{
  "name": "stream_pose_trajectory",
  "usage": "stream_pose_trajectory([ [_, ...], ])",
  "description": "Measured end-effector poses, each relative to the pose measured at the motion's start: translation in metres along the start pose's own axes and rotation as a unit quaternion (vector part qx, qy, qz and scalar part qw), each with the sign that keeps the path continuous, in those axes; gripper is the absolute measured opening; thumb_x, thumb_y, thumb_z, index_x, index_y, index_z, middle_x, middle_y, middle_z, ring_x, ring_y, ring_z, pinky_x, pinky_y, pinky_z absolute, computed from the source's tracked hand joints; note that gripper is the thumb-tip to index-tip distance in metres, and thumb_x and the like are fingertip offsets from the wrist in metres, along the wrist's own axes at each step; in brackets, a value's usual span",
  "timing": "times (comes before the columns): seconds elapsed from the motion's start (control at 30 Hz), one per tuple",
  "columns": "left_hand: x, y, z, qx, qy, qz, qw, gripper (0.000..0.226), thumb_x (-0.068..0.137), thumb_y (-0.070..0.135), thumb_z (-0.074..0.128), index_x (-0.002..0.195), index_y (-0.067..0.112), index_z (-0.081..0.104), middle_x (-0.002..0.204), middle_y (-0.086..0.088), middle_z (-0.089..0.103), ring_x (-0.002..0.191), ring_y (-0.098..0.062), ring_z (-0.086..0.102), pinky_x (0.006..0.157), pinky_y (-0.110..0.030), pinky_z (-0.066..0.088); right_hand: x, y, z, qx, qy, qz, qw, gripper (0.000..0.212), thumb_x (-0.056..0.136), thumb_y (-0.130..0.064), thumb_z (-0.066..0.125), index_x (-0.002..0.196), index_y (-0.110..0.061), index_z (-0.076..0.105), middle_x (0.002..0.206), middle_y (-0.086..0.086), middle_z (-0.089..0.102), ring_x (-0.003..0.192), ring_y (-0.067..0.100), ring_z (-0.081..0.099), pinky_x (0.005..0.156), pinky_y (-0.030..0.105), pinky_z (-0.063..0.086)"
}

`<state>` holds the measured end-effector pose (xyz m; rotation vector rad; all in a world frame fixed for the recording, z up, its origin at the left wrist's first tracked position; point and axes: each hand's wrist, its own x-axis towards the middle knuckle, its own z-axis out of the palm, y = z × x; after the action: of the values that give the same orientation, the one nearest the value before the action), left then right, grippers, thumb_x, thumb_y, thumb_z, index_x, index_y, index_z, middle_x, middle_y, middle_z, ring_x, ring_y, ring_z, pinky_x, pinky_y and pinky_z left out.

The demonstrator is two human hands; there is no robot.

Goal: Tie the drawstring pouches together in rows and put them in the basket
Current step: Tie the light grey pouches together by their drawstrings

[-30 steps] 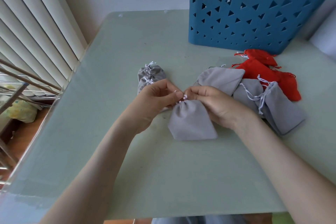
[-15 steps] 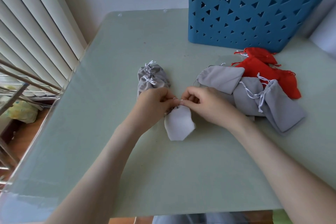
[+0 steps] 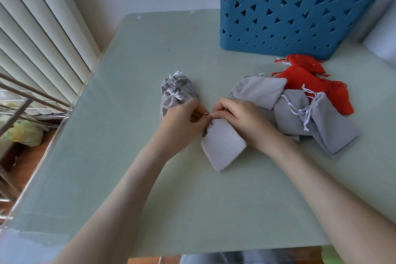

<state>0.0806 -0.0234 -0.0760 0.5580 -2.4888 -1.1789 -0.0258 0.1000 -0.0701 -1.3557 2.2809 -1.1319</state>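
A grey drawstring pouch lies on the pale green table with its mouth pointing away from me. My left hand and my right hand meet at that mouth, and both pinch its white cord. Just behind my left hand lie two cinched grey pouches, one against the other. To the right is a loose heap of flat grey pouches. Behind the heap lie red pouches. The blue basket stands at the back right.
Vertical blinds and a metal rack border the table's left edge. A white object sits at the far right beside the basket. The table's front edge runs just below my forearms.
The pouch between my hands has turned and spread flatter on the table. My hands stay together at its mouth, working the cord.
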Motion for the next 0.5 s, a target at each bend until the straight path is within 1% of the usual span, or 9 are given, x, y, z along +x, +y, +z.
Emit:
stream_pose_trajectory([
  [0.03,-0.0002,0.0002,0.0016,0.015,0.015,0.015,1.0,0.014,0.085,0.01,0.066,0.076,0.016,0.057,0.066,0.014,0.058,0.058,0.009,0.051,0.057,-0.006,0.037,0.0004,0.0,0.0004,0.004,-0.001,0.006,1.0,0.011,0.093,-0.013,0.057,0.084,-0.01,0.062,0.076,-0.006,0.058,0.075,0.005,0.05,0.066,0.016,0.036],
  [0.1,-0.0002,-0.0013,0.0052,0.06,0.052,0.071,0.994,0.01,0.083,0.006,0.066,0.077,0.011,0.059,0.068,0.006,0.061,0.057,0.004,0.051,0.058,-0.008,0.037,0.0014,0.0005,0.0013,0.019,0.0,0.023,1.0,0.014,0.095,-0.014,0.054,0.083,-0.016,0.058,0.076,-0.004,0.059,0.078,0.011,0.052,0.071,0.026,0.039],
  [0.13,0.0001,-0.003,0.0069,0.083,0.067,0.1,0.989,0.008,0.082,0.004,0.066,0.078,0.007,0.06,0.07,0.001,0.063,0.058,0.0,0.05,0.059,-0.012,0.039,0.0018,0.0011,0.0013,0.033,-0.001,0.033,0.999,0.015,0.096,-0.014,0.052,0.083,-0.017,0.057,0.077,-0.002,0.06,0.08,0.016,0.054,0.075,0.031,0.04],
  [0.2,0.0,-0.0061,0.0086,0.109,0.089,0.138,0.98,0.007,0.081,0.003,0.064,0.077,0.004,0.058,0.074,-0.004,0.062,0.063,-0.014,0.051,0.06,-0.023,0.04,0.0019,0.0026,0.0014,0.073,-0.011,0.046,0.996,0.015,0.098,-0.013,0.048,0.088,-0.014,0.059,0.086,0.009,0.065,0.088,0.024,0.058,0.082,0.037,0.042],
  [0.23,0.0,-0.0074,0.0089,0.116,0.1,0.152,0.976,0.007,0.08,0.004,0.062,0.076,0.004,0.057,0.074,-0.004,0.061,0.065,-0.017,0.05,0.061,-0.028,0.04,0.0014,0.003,0.0009,0.095,-0.014,0.047,0.994,0.015,0.099,-0.01,0.046,0.093,-0.011,0.061,0.091,0.011,0.066,0.092,0.025,0.059,0.085,0.037,0.043],
  [0.3,-0.0002,-0.0084,0.0083,0.131,0.126,0.176,0.968,0.005,0.079,0.006,0.059,0.076,0.005,0.055,0.073,-0.005,0.058,0.066,-0.02,0.049,0.061,-0.031,0.039,0.0009,0.002,0.0006,0.144,-0.019,0.039,0.989,0.018,0.099,-0.003,0.042,0.1,-0.008,0.06,0.096,0.008,0.065,0.094,0.016,0.058,0.087,0.031,0.043],
  [0.4,-0.0001,-0.0081,0.008,0.154,0.162,0.208,0.952,0.006,0.079,0.009,0.055,0.076,0.005,0.053,0.072,-0.008,0.056,0.067,-0.022,0.049,0.061,-0.027,0.037,0.0002,-0.0016,0.0005,0.24,-0.021,0.055,0.969,0.022,0.099,0.001,0.04,0.104,-0.011,0.058,0.093,0.006,0.063,0.085,0.008,0.058,0.077,0.018,0.043],
  [0.43,-0.0002,-0.0073,0.0082,0.156,0.172,0.218,0.948,0.007,0.08,0.01,0.053,0.076,0.005,0.052,0.072,-0.008,0.055,0.069,-0.02,0.047,0.061,-0.025,0.035,0.0003,-0.0015,0.0001,0.262,-0.023,0.065,0.963,0.024,0.099,0.001,0.041,0.104,-0.013,0.06,0.092,0.008,0.064,0.083,0.009,0.058,0.074,0.017,0.043],
  [0.5,-0.0003,-0.0056,0.0083,0.157,0.181,0.235,0.942,0.009,0.08,0.011,0.05,0.076,0.004,0.052,0.072,-0.007,0.054,0.071,-0.017,0.042,0.062,-0.023,0.033,0.0003,0.0001,-0.001,0.296,-0.035,0.085,0.951,0.026,0.098,-0.002,0.044,0.103,-0.017,0.064,0.088,0.002,0.068,0.08,0.006,0.061,0.073,0.015,0.046],
])
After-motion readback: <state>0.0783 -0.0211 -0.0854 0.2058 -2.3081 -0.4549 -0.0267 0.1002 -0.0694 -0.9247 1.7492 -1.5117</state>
